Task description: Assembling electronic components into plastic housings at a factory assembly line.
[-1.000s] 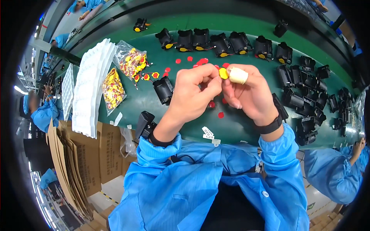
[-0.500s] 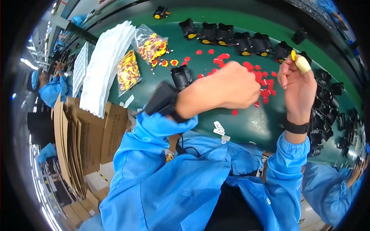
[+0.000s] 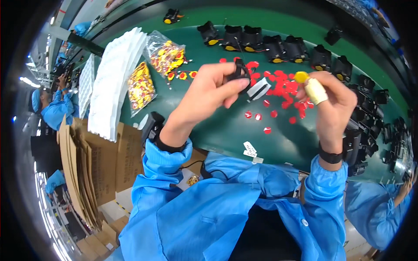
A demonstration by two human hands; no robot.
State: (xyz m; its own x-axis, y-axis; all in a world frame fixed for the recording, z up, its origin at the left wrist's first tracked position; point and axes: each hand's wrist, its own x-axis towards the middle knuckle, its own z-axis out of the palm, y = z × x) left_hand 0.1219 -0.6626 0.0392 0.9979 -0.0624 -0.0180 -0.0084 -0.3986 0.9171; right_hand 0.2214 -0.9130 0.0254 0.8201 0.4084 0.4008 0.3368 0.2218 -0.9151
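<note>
My left hand (image 3: pixel 209 89) is closed around a black plastic housing (image 3: pixel 240 71), raised above the green table. A pale, shiny piece (image 3: pixel 260 89) sticks out beside it; I cannot tell whether it belongs to the housing. Between thumb and fingers, my right hand (image 3: pixel 333 98) pinches a small round yellow disc (image 3: pixel 301 77). A cream-coloured cover (image 3: pixel 316 91) wraps one digit of that hand. Scattered red discs (image 3: pixel 283 85) lie on the table between and beyond both hands, some with white marks.
Black housings (image 3: pixel 275 48) line the table's far side, and more (image 3: pixel 370 117) crowd the right. Clear bags of yellow-and-red discs (image 3: pixel 141 87) lie left, near white moulded trays (image 3: pixel 115 78). Cardboard sheets (image 3: pixel 100 165) stand at lower left. White labels (image 3: pixel 250 149) lie near the front edge.
My left hand has moved left from over the red discs and now holds a black housing; the one beside my wrist is gone from its spot. My right hand has shifted left with the yellow disc.
</note>
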